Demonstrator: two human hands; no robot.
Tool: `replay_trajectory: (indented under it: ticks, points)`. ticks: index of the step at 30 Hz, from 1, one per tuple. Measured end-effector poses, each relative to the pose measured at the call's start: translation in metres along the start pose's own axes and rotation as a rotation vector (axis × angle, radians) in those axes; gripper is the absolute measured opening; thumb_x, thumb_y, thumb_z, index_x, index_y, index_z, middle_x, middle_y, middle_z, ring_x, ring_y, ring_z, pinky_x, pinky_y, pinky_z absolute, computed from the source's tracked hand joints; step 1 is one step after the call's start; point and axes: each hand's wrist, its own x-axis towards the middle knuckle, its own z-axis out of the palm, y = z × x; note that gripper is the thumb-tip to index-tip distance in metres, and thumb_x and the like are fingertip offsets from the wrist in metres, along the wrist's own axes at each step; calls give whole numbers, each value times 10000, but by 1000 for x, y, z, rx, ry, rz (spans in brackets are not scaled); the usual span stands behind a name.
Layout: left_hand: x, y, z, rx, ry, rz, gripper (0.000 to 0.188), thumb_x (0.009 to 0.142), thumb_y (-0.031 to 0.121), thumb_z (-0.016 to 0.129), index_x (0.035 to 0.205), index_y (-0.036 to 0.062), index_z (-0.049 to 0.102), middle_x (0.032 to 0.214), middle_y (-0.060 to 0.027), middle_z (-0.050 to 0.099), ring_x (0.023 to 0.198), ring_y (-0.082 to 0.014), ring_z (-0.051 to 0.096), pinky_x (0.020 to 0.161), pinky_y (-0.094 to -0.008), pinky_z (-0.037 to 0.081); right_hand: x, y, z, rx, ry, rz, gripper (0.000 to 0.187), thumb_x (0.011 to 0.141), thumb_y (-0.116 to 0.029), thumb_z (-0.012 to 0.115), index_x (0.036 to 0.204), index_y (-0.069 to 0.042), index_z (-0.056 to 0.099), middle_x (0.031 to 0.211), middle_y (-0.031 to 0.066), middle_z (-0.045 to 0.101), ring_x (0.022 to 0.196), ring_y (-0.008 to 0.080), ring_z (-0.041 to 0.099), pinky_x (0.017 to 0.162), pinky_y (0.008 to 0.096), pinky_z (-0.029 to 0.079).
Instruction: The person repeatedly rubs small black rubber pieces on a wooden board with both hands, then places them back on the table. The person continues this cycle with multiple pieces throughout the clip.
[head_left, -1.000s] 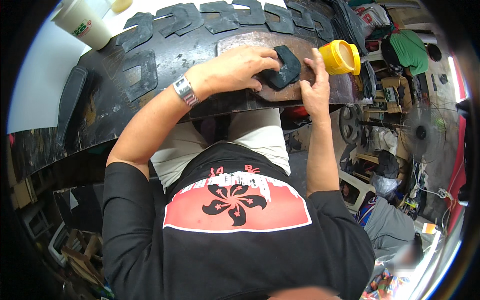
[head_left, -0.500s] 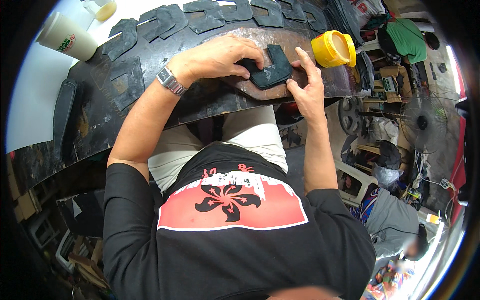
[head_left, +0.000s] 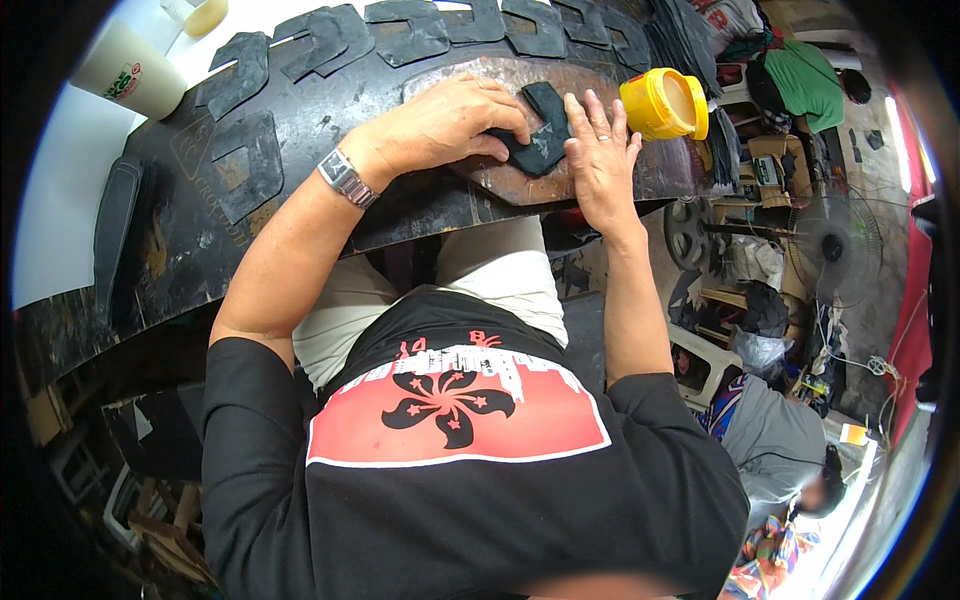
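Observation:
A black, U-shaped piece of flat, leather-like material [head_left: 548,138] lies on a worn brown board [head_left: 497,192] at the table's near edge. My left hand [head_left: 462,122], with a metal watch on its wrist, pinches the piece's left arm between curled fingers and thumb. Beside the right edge of the piece, my right hand [head_left: 604,172] is open, its fingers stretched out and pointing away from me. Its thumb side is against that edge, and whether it presses on it I cannot tell. A yellow tub [head_left: 650,106] of tan paste stands just right of those fingertips.
Several similar black cut pieces [head_left: 408,32] line the table's far side, and another [head_left: 248,165] lies at left. A pale cup [head_left: 130,75] and a dark padded strip [head_left: 118,225] are further left. Dark sheets [head_left: 682,45] are stacked at right. A fan [head_left: 832,247] and two people are beyond.
My right hand has gone from curled fingers at the piece's corner to stretched fingers along its right edge. The piece has turned slightly under my left hand's grip.

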Motion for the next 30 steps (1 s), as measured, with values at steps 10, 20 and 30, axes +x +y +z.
replay_trajectory:
  ticks: [10,20,30]
  points:
    - [0,1,3,0,-9,-46,247,841,170,765,1065,71,732,1183,-90,695,1188,-313,612,1042,-414,469,-17,-32,4,-295,-70,-4,854,990,-726,361,1624,-159,297,1696,166,210,1577,414,61,1168,746,4]
    - [-10,3,-1,202,53,2,220,857,186,758,1067,120,754,1229,-45,672,1168,-265,621,1132,-433,371,-5,-13,-5,-341,-84,-69,720,995,-684,421,1602,-302,363,1706,123,207,1577,415,46,1173,742,10]
    - [-12,-1,0,93,81,-82,218,831,181,777,1044,143,754,1136,-9,689,1150,-247,617,1068,-429,400,-35,-30,-9,13,-207,-152,648,1036,-669,283,1511,-303,529,1722,116,147,1577,417,8,1201,677,-34]
